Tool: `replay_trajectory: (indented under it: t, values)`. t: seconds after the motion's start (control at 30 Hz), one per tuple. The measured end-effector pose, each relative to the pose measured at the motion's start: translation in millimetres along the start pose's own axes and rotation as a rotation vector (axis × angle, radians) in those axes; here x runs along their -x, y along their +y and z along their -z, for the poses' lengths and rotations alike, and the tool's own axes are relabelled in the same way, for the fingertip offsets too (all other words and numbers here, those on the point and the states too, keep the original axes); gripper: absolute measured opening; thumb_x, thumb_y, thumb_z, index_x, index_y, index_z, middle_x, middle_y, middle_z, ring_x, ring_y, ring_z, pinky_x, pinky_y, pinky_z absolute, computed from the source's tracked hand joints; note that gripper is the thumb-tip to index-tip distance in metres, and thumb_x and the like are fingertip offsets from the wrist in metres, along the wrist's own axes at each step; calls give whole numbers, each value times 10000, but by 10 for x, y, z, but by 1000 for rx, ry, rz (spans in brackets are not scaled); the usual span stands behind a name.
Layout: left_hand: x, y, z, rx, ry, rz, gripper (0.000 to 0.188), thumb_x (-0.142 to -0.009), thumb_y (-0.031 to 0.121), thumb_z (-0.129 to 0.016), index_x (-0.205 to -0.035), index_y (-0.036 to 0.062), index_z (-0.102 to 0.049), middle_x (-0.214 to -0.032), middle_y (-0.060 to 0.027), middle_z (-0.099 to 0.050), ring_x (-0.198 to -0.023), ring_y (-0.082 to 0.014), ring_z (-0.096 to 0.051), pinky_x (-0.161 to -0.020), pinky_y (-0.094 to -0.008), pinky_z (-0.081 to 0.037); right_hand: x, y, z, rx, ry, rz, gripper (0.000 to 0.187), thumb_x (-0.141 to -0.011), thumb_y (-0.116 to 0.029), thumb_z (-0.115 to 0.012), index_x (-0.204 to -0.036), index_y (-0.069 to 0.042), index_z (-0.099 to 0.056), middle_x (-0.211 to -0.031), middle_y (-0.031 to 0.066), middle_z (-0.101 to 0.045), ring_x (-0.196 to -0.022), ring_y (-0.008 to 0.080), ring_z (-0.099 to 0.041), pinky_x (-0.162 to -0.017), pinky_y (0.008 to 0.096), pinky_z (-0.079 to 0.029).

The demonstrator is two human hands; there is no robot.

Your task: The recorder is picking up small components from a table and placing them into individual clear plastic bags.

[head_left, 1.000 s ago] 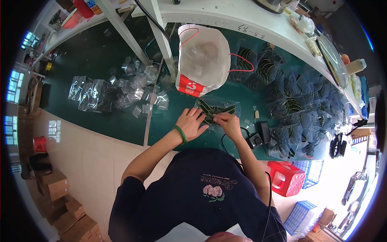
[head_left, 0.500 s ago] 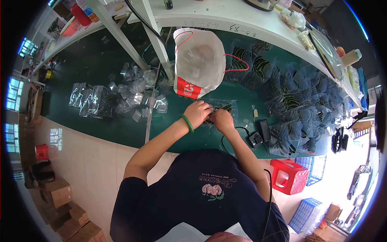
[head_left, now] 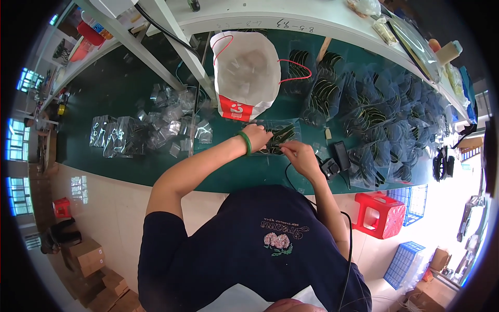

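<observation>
On the green tabletop in front of me lies a clear plastic bag (head_left: 291, 126) with dark, gold-edged curved pieces (head_left: 281, 136) in or on it. My left hand (head_left: 255, 138), a green bangle on its wrist, rests over the bag's left part with fingers curled at the pieces. What its fingertips hold is hidden. Beside the bag's lower right, my right hand (head_left: 304, 157) pinches thumb and forefinger together at the edge of the dark pieces. Whatever sits in that pinch is too small to make out. A white paper bag (head_left: 247, 67) with red handles stands just beyond.
Small clear packets (head_left: 174, 122) lie in a pile at the left. Many filled plastic bags (head_left: 384, 114) crowd the right. A small black device (head_left: 331, 167) with a cable sits close to my right hand. White shelf posts (head_left: 192, 57) and a shelf edge rise behind; a red stool (head_left: 382, 214) stands below.
My hands have moved apart, the right one drawing back toward me and to the right. More of the dark pieces show between them. The whole view has shifted slightly.
</observation>
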State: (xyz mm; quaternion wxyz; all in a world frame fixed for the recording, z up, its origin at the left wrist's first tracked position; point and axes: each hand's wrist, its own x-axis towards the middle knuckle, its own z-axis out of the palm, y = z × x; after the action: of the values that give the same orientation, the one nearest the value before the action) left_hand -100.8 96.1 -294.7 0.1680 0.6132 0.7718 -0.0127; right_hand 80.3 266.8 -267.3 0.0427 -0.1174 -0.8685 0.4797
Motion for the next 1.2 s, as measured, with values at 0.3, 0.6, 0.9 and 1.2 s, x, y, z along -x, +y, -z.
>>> replay_trajectory:
  t: [0.3, 0.6, 0.9, 1.2]
  values:
    - [-120, -66, -143, -86, 145, -134, 188, -918, 164, -729, -1068, 64, -674, -1171, -166, -650, -827, -336, -792, -691, -483, -630, 39, 57, -1, 16, -1, -22, 206, -994, -207, -751, -1091, -40, -826, -1066, 156, -797, -933, 365, -764, -836, 435, -597]
    - [-221, -9, -103, -186, 113, -83, 312, -838, 183, -798, -1092, 62, -663, -1114, -150, -679, -838, -299, -787, -699, -428, -615, 66, 85, 0, 7, -2, -27, 216, -997, -224, -739, -1087, -47, -823, -1087, 151, -798, -953, 372, -762, -851, 450, -595]
    - [-270, -42, -191, -223, 112, -12, 532, -712, 235, -924, -1145, 54, -674, -1116, -145, -687, -850, -314, -786, -720, -451, -622, 56, 124, -43, 71, 16, 43, 202, -1006, -192, -746, -1109, -36, -825, -1104, 145, -800, -911, 333, -770, -816, 401, -609]
    - [-108, -106, 248, 147, 90, -62, 448, -813, 438, -896, -1145, 154, -792, -1128, -53, -702, -988, -304, -751, -803, -458, -603, 76, 184, -21, 66, 54, 37, 189, -1008, -199, -742, -1086, -49, -828, -1080, 132, -800, -900, 330, -768, -809, 405, -604]
